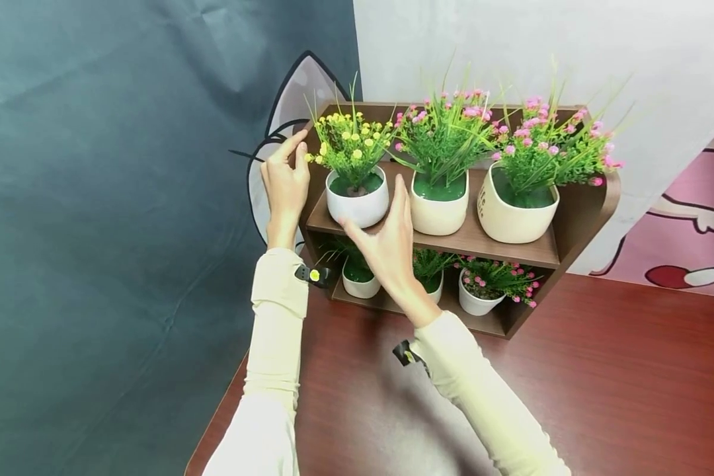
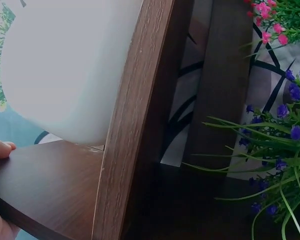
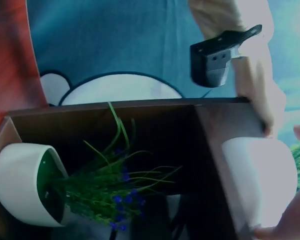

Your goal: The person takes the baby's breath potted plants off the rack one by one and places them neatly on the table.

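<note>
On the upper shelf, at its left end, stands a white pot (image 1: 357,198) of yellow artificial flowers (image 1: 351,139). My right hand (image 1: 389,244) is at its front right, thumb near the pot's lower front and fingers extended along its right side; whether they touch the pot I cannot tell. My left hand (image 1: 287,185) is at the shelf's left side panel (image 2: 50,185), left of the pot. In the left wrist view its fingertips show on both sides of the panel's edge. The right wrist view shows the same white pot (image 3: 260,175) beside the right fingers.
Two cream pots (image 1: 440,208) of pink flowers share the upper shelf (image 1: 473,244) to the right. Several smaller potted plants, among them a white pot (image 3: 20,182) with blue-purple flowers, stand on the lower shelf. The brown rack stands on a reddish table (image 1: 631,357) beside a dark curtain (image 1: 125,264).
</note>
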`<act>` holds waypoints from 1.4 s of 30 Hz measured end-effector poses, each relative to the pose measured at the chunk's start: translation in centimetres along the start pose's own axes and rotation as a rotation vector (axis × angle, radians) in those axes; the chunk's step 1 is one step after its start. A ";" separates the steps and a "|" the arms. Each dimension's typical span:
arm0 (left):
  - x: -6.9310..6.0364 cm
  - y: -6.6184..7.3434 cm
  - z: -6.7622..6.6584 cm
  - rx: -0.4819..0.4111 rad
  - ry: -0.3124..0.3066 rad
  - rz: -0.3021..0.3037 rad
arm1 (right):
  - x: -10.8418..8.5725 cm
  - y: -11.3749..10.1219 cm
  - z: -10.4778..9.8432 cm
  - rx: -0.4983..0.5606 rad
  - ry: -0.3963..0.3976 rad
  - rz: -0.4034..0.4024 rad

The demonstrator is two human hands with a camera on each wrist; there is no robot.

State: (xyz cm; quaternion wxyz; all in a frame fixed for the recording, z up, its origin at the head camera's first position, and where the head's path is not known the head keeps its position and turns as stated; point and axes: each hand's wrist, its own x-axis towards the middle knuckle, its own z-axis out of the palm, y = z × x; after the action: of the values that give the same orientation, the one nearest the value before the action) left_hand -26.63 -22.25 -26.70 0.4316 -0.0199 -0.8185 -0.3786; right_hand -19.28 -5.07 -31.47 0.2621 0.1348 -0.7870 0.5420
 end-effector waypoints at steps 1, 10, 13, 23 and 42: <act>0.0 0.1 0.0 -0.001 0.000 -0.001 | 0.5 0.0 0.4 -0.015 0.016 0.006; -0.5 0.5 0.2 -0.007 -0.008 0.014 | 2.1 0.5 1.7 -0.123 -0.058 0.128; -0.6 0.6 0.2 -0.016 0.003 -0.008 | 1.2 0.4 1.2 -0.110 -0.061 0.094; -0.8 0.6 0.1 -0.026 -0.005 -0.037 | -4.7 -0.8 -3.0 -0.161 -0.164 -0.015; -0.3 0.4 -0.2 -0.049 0.011 -0.060 | -24.3 13.6 -18.3 -0.426 -0.069 0.271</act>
State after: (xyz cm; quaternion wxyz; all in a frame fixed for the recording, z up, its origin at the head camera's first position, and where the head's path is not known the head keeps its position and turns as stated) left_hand -26.16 -22.00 -26.66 0.4237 -0.0038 -0.8070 -0.4114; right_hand -1.07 15.19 -50.69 0.1827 -0.0119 -0.9028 0.3891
